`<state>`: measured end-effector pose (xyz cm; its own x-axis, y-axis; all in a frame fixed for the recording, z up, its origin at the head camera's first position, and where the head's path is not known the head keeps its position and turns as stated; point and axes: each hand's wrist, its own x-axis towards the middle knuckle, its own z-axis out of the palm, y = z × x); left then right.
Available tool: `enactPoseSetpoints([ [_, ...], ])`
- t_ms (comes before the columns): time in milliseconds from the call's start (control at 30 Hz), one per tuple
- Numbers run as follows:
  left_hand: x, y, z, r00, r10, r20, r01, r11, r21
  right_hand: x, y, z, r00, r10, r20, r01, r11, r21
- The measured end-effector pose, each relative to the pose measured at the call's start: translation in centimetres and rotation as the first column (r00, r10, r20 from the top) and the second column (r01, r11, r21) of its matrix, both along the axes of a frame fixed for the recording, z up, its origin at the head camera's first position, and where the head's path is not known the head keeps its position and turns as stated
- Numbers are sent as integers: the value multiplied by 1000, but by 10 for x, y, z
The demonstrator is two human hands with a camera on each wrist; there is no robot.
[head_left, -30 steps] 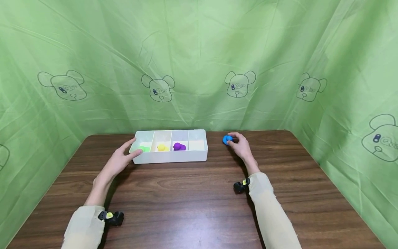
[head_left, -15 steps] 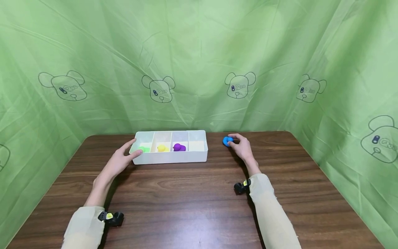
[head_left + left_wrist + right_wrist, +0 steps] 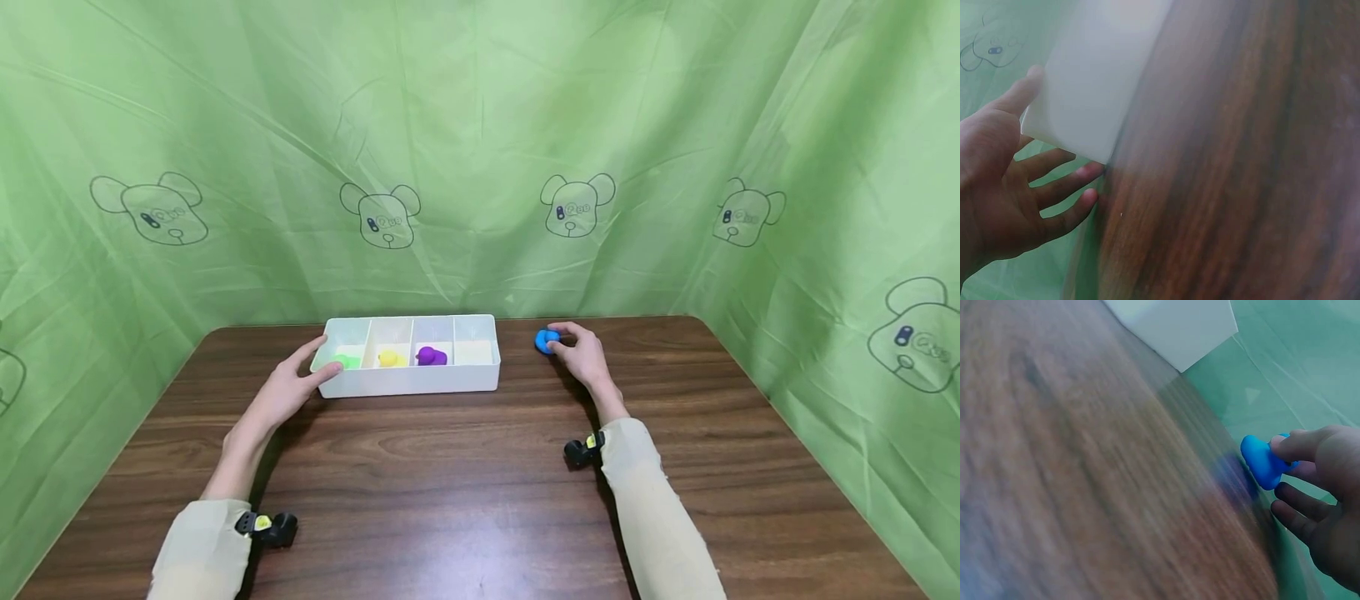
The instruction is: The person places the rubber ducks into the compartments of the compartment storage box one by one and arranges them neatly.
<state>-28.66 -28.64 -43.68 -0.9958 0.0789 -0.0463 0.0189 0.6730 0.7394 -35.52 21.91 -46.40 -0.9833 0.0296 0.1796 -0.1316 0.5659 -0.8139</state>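
Note:
A long white box (image 3: 412,382) with four-sided compartments in a row stands near the back of the table. My left hand (image 3: 281,393) holds its left end, the thumb over the front rim and the forefinger at the far left corner; in the left wrist view the other fingers (image 3: 1063,190) lie along the end wall. Right of the box, my right hand (image 3: 588,360) pinches a blue toy duck (image 3: 1260,464) between thumb and forefinger, close over the table. Inside the box are a green toy (image 3: 348,362), a yellow duck (image 3: 390,358) and a purple duck (image 3: 432,357), each in its own compartment.
The rightmost compartment (image 3: 474,352) shows only its pale floor. A brown wooden table (image 3: 435,483) carries everything. Green cloth (image 3: 480,150) printed with mouse-like heads hangs around its back and sides. A small black camera sits at each wrist.

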Motion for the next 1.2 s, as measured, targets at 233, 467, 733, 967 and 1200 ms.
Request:
enactPoseSetpoints([
  [233,1,-1,1,1000,-3,6,4,1000,-4,2,0,2,1000,-2,3,2,1000,-8],
  [467,0,0,0,1000,-12,-8,12,1000,-1,5,0,3,1000,2,-1,-2,1000,-10],
  [733,0,-1,-1,1000,-6,-9,6,1000,-7,5,-1,9,1000,12,-3,-12,999,-38],
  [967,-1,-1,-1,1000,-4,-10,4,1000,-11,5,-2,14,999,12,-33,-13,1000,-19],
  [1200,-1,-1,0,1000,-5,2,5,1000,-14,6,-3,19,997,24,-66,-26,999,-26],
])
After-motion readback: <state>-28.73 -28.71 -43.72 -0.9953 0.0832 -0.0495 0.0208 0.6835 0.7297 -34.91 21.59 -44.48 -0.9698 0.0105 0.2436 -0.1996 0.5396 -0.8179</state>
